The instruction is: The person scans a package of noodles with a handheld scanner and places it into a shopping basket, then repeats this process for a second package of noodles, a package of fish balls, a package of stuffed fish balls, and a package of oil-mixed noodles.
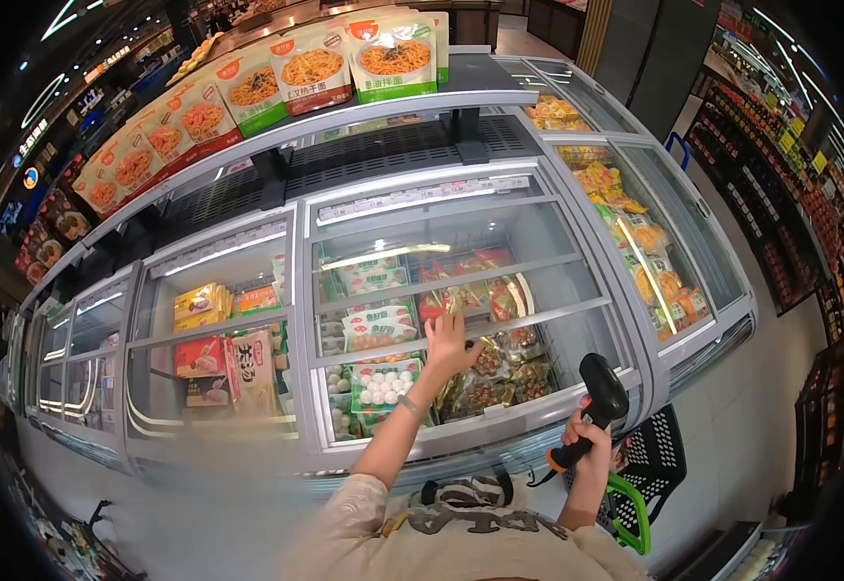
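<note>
My left hand (449, 347) reaches over the chest freezer (528, 438), its fingers stretched out and apart near the crossbar of the sliding glass lid (557, 315). Below and around that hand lie red and gold packs (475, 281), clear bags of brown food (504, 387) and a bag of white balls (388, 385). A wristband (409, 405) circles my left wrist. Closed round its handle, my right hand (588, 443) holds a black barcode scanner (604, 389), head upward, in front of the freezer's front right corner.
Noodle packs (310, 70) line the shelf (383, 105) above the freezer. Another freezer section with yellow bags (649, 242) stands to the right. A black basket (659, 455) with a green handle (635, 513) is beside my right arm. Stocked racks (761, 184) stand farther right.
</note>
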Motion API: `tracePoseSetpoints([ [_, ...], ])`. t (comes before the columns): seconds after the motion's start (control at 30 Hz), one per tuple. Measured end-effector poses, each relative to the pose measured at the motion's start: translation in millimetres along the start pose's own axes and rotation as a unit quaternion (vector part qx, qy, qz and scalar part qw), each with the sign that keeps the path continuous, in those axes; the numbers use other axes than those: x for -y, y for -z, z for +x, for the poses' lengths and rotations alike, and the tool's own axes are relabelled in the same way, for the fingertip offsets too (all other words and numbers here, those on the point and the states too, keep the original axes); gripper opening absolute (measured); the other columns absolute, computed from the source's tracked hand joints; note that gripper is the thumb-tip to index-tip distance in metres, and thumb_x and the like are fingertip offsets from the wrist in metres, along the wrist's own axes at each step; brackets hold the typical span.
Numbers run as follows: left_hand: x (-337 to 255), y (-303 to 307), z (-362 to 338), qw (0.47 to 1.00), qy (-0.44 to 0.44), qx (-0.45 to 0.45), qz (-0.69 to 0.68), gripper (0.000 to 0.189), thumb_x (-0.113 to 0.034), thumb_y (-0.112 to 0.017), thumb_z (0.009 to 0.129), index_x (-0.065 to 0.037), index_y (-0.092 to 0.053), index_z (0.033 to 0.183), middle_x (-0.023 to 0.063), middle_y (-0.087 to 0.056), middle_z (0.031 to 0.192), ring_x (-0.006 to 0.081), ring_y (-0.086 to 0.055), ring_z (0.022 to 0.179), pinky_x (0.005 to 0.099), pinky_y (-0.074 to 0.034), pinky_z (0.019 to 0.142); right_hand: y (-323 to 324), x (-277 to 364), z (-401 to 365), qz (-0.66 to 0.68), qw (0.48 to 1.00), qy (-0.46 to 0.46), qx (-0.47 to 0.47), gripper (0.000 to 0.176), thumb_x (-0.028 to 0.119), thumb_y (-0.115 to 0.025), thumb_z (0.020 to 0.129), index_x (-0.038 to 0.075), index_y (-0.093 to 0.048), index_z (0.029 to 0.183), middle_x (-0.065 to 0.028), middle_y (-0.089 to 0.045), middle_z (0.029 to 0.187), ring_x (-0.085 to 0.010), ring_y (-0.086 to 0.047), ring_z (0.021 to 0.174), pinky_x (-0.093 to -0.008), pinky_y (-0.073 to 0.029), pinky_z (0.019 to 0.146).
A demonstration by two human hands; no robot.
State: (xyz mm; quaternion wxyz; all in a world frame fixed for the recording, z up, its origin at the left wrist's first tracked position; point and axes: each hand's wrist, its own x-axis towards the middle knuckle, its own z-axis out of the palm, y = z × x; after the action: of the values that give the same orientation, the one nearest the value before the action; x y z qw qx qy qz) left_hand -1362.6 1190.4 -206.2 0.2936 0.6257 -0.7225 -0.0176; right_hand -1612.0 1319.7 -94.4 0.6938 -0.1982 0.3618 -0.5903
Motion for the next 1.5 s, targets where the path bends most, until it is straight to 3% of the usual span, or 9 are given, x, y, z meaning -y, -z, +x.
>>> tracePoseSetpoints([
  [0.17,-43.7,16.1,-65.9,0.999,-0.024,0.041,0.021,0.075,-0.053,-0.058,0.065,0.004,-0.039,0.110,0.0161,-0.044,0.099,0.0306,-0.039,0.096,0.0526,-0.020,0.088,2.4,1.1,-18.0,0.007,1.000,0.009,-0.001,0.042,0.000,-0.052,0.058,0.004,-0.041,0.099,-0.0059,-0.041,0.064,-0.0142,-0.041,0.048,-0.0256,-0.035,0.044],
  [0.37,-86.7,46.1,-123.2,0.992,-0.052,0.114,-0.011,0.080,-0.058,-0.056,0.063,0.005,-0.039,0.109,0.0161,-0.042,0.100,0.0310,-0.038,0.096,0.0525,-0.019,0.089,24.9,6.8,-49.5,0.006,0.999,0.040,-0.028,0.040,0.000,-0.052,0.060,0.004,-0.042,0.099,-0.0050,-0.040,0.064,-0.0137,-0.041,0.049,-0.0266,-0.037,0.047],
  [0.67,-86.0,39.7,-133.1,0.991,-0.054,0.121,0.020,0.068,-0.031,-0.069,0.057,0.001,-0.039,0.109,0.0126,-0.043,0.097,0.0272,-0.040,0.096,0.0487,-0.024,0.089,71.4,14.7,-110.9,-0.015,0.979,0.128,-0.159,0.042,-0.002,-0.055,0.060,0.000,-0.041,0.100,-0.0066,-0.045,0.068,-0.0156,-0.044,0.049,-0.0288,-0.037,0.046],
  [0.8,-93.6,35.5,-135.1,0.994,-0.048,0.091,0.037,0.060,-0.024,-0.066,0.060,0.001,-0.040,0.108,0.0137,-0.044,0.095,0.0295,-0.040,0.093,0.0452,-0.027,0.088,120.3,15.9,-150.1,-0.136,0.926,0.163,-0.311,0.042,-0.002,-0.058,0.060,-0.001,-0.041,0.098,-0.0063,-0.046,0.066,-0.0129,-0.046,0.047,-0.0245,-0.039,0.043],
  [1.03,-88.4,32.3,-132.5,0.994,-0.037,0.100,-0.016,0.051,-0.021,-0.061,0.064,0.004,-0.043,0.105,0.0173,-0.045,0.092,0.0323,-0.042,0.088,0.0419,-0.033,0.078,195.6,26.3,-228.2,-0.232,0.756,0.254,-0.557,0.040,0.002,-0.061,0.060,0.000,-0.043,0.095,-0.0049,-0.046,0.063,-0.0112,-0.044,0.043,-0.0240,-0.038,0.039],
  [1.2,-100.9,25.1,-133.1,0.996,-0.013,0.087,0.005,0.049,-0.021,-0.060,0.065,0.005,-0.043,0.103,0.0193,-0.045,0.092,0.0338,-0.042,0.086,0.0427,-0.034,0.073,257.7,22.6,-242.3,-0.332,0.695,0.252,-0.586,0.045,0.005,-0.059,0.064,-0.001,-0.044,0.106,-0.0110,-0.053,0.089,-0.0204,-0.053,0.082,-0.0293,-0.041,0.076],
  [1.27,-112.4,16.5,-136.3,0.998,0.010,0.061,0.008,0.049,-0.022,-0.060,0.065,0.002,-0.043,0.104,0.0226,-0.043,0.100,0.0367,-0.041,0.092,0.0442,-0.034,0.077,271.3,26.3,-239.7,-0.363,0.693,0.232,-0.579,0.051,0.004,-0.059,0.063,-0.001,-0.042,0.111,-0.0138,-0.054,0.096,-0.0229,-0.053,0.087,-0.0308,-0.040,0.079],
  [1.37,-163.3,7.1,-135.5,0.994,-0.072,0.073,-0.030,0.049,-0.023,-0.061,0.066,-0.001,-0.043,0.107,0.0247,-0.038,0.109,0.0391,-0.038,0.099,0.0458,-0.032,0.081,317.0,18.8,-225.0,-0.359,0.709,0.232,-0.561,0.053,0.007,-0.059,0.059,-0.001,-0.044,0.109,-0.0120,-0.053,0.094,-0.0218,-0.052,0.083,-0.0295,-0.040,0.076],
  [1.5,-258.9,-41.2,-153.0,0.947,-0.158,0.240,-0.145,0.051,-0.029,-0.060,0.068,-0.008,-0.043,0.111,0.0227,-0.032,0.119,0.0380,-0.028,0.112,0.0490,-0.026,0.087,352.5,8.6,-209.1,-0.358,0.729,0.138,-0.567,0.063,0.013,-0.059,0.058,-0.003,-0.038,0.115,-0.0165,-0.052,0.097,-0.0258,-0.051,0.086,-0.0310,-0.038,0.079],
])
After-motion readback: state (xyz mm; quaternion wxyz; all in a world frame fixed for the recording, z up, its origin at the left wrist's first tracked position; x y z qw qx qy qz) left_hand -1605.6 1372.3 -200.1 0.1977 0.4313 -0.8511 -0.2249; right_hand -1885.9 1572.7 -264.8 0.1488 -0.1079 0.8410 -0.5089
